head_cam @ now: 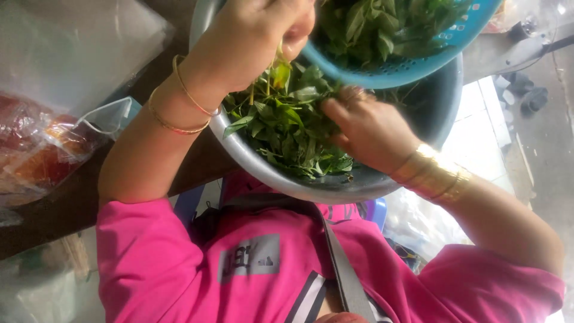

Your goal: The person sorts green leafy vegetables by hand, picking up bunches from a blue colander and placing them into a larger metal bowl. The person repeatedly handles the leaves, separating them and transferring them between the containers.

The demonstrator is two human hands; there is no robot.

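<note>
1. Head view, the thing: a heap of loose leafy greens (287, 128), dark green with thin pale stems, fills the near side of a grey metal bowl (269, 173). More leaves of the same kind lie in a blue plastic colander (412, 69), tilted over the bowl's far side.
2. Position: the greens lie between the two hands, under the left hand (257, 42) and touching the right hand (365, 128).
3. Left hand: raised above the heap, fingers closed tightly on a sprig (278, 66) that hangs down to the leaves. Thumb near the colander rim. Two thin gold bangles (185, 110) on the wrist.
4. Right hand: back upward, fingertips curled down into the greens. Whether it grips any cannot be told. Broad gold bangles on that wrist.
5. Surroundings: plastic bags (42, 143) on the dark table (72, 206), left of the bowl.
</note>
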